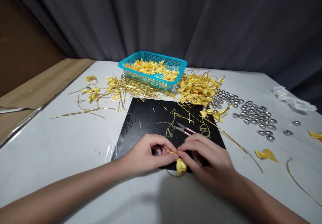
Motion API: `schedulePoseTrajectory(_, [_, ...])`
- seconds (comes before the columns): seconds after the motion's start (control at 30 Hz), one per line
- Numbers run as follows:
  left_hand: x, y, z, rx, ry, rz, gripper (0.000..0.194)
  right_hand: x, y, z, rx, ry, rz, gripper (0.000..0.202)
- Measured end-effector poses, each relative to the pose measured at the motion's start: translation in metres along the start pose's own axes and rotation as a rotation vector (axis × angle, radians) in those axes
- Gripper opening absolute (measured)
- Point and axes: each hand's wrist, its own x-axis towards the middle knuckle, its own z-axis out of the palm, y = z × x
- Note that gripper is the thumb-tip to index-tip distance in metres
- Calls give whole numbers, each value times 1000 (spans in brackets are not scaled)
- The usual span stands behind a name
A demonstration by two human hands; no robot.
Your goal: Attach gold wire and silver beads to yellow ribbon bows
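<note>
Thumb and fingers of my left hand (153, 152) pinch a gold cord above the front edge of the black mat (143, 130). Right beside it, my right hand (208, 157) is also closed in a pinch, its fingertips meeting those of the left. A yellow ribbon flower (181, 166) hangs just below the joined fingertips, and a loop of the cord curves beneath it. The exact grip of each fingertip is too small to make out. Small thread snips (186, 129) with pink handles lie on the mat, partly behind my right hand.
A teal basket (151, 79) of yellow ribbon pieces stands at the back. Gold cords (137, 88) lie before it, with piled yellow flowers (198, 88) to their right. Silver beads (254, 113) spread rightward. Crumpled white paper (293, 100) lies far right; cardboard (50, 79) borders the left.
</note>
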Motion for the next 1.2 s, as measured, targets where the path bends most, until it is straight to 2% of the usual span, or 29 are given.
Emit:
schedulePoseTrajectory(0.3, [-2, 1, 0, -7, -20, 6, 21, 4, 5, 2, 52, 36, 43, 4])
schedulePoseTrajectory(0.53, [-1, -4, -2, -74, -43, 5, 21, 2, 3, 0, 44, 60, -8, 6])
schedulePoseTrajectory(0.93, [-1, -4, -3, -91, -55, -53, 21, 0, 1, 0, 4, 54, -9, 6])
schedulePoseTrajectory(1.07, [-1, -3, -2, -64, -16, -44, 23, 3, 2, -1, 94, 22, 78, 12])
schedulePoseTrajectory(1.2, [-1, -3, -2, -70, -19, -42, 22, 6, 3, -1, 174, 7, 272, 20])
